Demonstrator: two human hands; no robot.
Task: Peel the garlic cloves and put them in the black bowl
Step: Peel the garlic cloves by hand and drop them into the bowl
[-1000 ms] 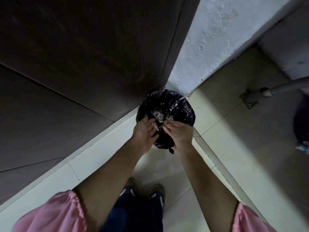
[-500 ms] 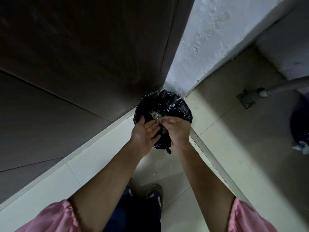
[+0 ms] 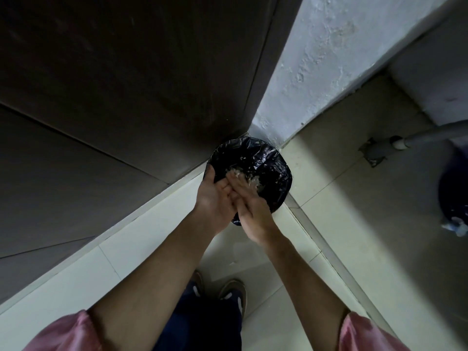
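Dark wood door (image 3: 126, 84) w/ panel seams fills left & top. Rough white plaster wall (image 3: 329, 59) meets it at a corner. Pale tiled floor (image 3: 367, 224) below, brighter nr corner, dim at right. Grey pipe (image 3: 430, 134) meets a floor fitting at right.

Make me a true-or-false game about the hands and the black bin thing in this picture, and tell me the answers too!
1. The round bin lined with a shiny black plastic bag stands in a corner, where a dark panel meets a pale rough wall. True.
2. The left hand grips a knife. False: it is open, palm up, with no tool in it.
3. Pale papery flakes lie inside the bag. True.
4. The right hand hangs by the person's side. False: its straight fingers lie across the left palm, above the bin.
5. The person's sleeves are green. False: they are pink.
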